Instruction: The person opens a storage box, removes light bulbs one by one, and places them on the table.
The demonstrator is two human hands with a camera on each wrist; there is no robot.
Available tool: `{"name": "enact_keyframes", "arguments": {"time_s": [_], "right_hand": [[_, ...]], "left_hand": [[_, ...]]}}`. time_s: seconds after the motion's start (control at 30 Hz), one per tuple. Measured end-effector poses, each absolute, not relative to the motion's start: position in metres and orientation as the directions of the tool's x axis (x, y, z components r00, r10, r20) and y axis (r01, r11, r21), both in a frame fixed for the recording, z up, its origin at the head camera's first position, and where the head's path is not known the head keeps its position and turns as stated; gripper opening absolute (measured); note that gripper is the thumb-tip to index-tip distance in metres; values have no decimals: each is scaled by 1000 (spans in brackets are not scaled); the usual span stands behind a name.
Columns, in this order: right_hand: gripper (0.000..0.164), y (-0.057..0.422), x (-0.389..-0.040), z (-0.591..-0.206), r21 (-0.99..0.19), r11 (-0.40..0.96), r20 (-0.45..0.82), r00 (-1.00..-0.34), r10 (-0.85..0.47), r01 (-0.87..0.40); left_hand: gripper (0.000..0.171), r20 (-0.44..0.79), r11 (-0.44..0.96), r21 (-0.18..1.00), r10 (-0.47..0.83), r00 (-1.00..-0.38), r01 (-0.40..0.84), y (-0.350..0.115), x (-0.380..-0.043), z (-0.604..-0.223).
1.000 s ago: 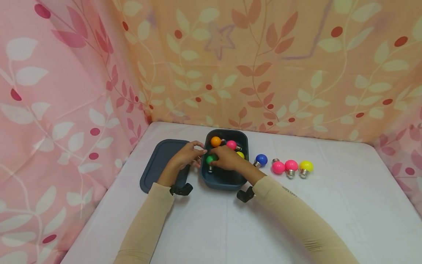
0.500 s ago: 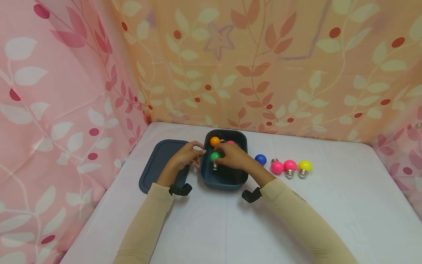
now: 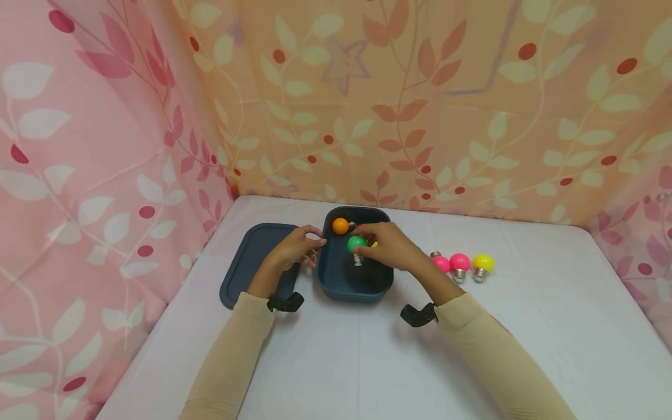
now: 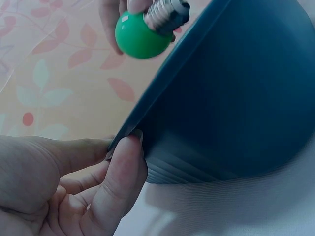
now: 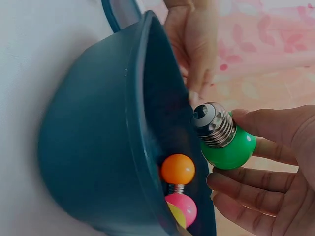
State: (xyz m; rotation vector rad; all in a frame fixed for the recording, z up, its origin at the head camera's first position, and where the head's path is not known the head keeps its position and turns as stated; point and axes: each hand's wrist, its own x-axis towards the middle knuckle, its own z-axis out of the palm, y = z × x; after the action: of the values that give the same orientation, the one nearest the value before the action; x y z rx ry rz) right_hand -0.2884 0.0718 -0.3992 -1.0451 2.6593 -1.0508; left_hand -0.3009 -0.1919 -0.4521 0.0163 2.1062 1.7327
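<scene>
My right hand (image 3: pixel 392 245) holds a green light bulb (image 3: pixel 356 244) between thumb and fingers, its metal screw base showing below the globe. In the right wrist view the bulb is at the height of the rim of a dark blue plastic box (image 3: pixel 354 296), outside the fingers' shadow. An orange bulb (image 3: pixel 340 226) lies inside the box near its back left corner. Beside it in the right wrist view are a pink bulb (image 5: pixel 183 209) and part of a yellow bulb (image 5: pixel 176 214). With thumb and fingers, my left hand (image 3: pixel 293 248) pinches the box's left rim.
A dark blue lid (image 3: pixel 247 265) lies flat left of the box, partly under my left arm. To the right, a yellow bulb (image 3: pixel 483 262) and two pink bulbs, one a pink bulb (image 3: pixel 459 262) in the middle, rest on the white cloth (image 3: pixel 325 361). Patterned curtains stand behind and beside.
My right hand has raised the green bulb from the box's left side and carried it rightward. The blue bulb on the table is now hidden behind my right arm. My left hand stays put.
</scene>
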Motion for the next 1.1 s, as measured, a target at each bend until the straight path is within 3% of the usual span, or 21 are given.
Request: {"name": "enact_keyframes", "arguments": {"time_s": [0.57,0.9,1.1], "right_hand": [[44,116,-259,-386,-681,580,111,-846,-521,-447],[48,146,-242,-385,-631,589,208,-841,-499,-506],[45,158,-237,-382,-640,598,202,-856,-476,-483]], "left_hand": [[47,-321,256,933,269,-908,-254,-191,-300,-450],[47,-311,264,933,257,-915,-243,-188,-301,-456],[45,-300,259,937,246,-922,-236,-191,-300,-453]]}}
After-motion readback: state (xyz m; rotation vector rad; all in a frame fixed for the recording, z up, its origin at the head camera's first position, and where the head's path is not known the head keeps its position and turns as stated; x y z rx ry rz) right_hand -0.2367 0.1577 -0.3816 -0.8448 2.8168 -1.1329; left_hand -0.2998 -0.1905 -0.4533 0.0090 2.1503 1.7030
